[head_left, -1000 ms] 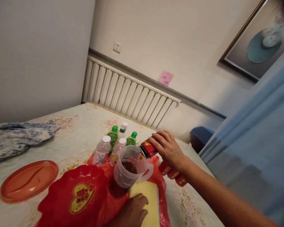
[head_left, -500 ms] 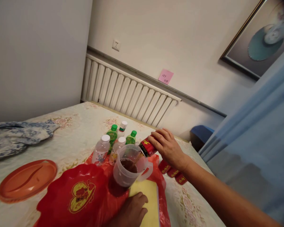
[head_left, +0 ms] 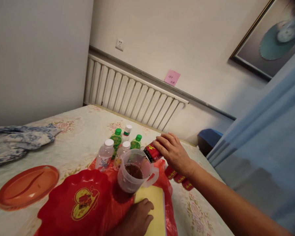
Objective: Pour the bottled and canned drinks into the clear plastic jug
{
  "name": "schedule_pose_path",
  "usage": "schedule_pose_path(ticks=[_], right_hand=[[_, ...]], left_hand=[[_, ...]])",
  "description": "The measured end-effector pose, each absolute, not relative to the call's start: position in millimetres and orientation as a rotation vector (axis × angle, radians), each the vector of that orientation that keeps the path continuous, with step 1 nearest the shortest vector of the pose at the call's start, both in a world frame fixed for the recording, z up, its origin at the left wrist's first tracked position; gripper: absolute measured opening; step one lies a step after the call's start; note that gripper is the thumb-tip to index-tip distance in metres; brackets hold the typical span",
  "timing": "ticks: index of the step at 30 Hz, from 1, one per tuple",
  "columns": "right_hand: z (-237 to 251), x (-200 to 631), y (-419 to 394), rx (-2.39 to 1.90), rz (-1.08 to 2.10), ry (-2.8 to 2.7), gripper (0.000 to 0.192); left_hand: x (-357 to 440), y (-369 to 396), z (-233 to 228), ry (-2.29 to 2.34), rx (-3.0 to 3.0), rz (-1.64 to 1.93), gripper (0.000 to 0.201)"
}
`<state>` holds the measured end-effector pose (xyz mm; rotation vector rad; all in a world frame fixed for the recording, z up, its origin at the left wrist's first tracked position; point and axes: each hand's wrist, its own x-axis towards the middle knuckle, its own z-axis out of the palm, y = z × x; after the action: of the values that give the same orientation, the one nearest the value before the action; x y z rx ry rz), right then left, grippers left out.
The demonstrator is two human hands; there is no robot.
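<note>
Red carton (head_left: pixel 152 152), tilted mouth-down over the rim of the jug (head_left: pixel 135 172), gripped by the right hand (head_left: pixel 174 152). The jug holds dark liquid. Left hand (head_left: pixel 136 219) lies flat, fingers loose, on a yellow pad (head_left: pixel 153 203) just in front of the jug. Bottles (head_left: pixel 118 147) stand behind the jug; a red tray (head_left: pixel 71 203) lies to its left.

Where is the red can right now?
In the head view the red can is right of centre, held tipped in the right hand over the rim of the clear jug, just in front of the green-capped bottles.
</note>
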<state>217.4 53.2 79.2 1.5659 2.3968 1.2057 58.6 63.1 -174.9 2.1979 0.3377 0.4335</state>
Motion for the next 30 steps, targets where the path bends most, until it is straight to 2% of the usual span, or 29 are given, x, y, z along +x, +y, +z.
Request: schedule_pose_path(ticks=[12,19,22,25,28,30], right_hand=[[72.4,219.7,52.9,1.633,1.132,2.467,0.037],[55.4,228.0,56.6,1.864,1.021,2.605,0.040],[44.6,234.7,56.4,2.027,0.786,2.726,0.052],[30.7,247.8,57.1,2.371,0.502,2.788,0.062],[12.2,265.6,60.6,2.915,0.136,2.642,0.057],[-4.5,276.7,64.2,3.274,-0.229,2.451,0.052]], left_hand=[[57.4,62.7,-174.4,0.346,2.194,0.413,0.027],[59.4,63.3,-178.3,0.344,2.191,0.405,0.028],[59.6,63.3,-176.2,0.340,2.188,0.407,0.027],[59.4,63.5,-174.2,0.336,2.187,0.382,0.027],[59.1,63.9,-175.4,0.334,2.194,0.364,0.027],[59.4,64.3,-177.7,0.324,2.204,0.352,0.027]])
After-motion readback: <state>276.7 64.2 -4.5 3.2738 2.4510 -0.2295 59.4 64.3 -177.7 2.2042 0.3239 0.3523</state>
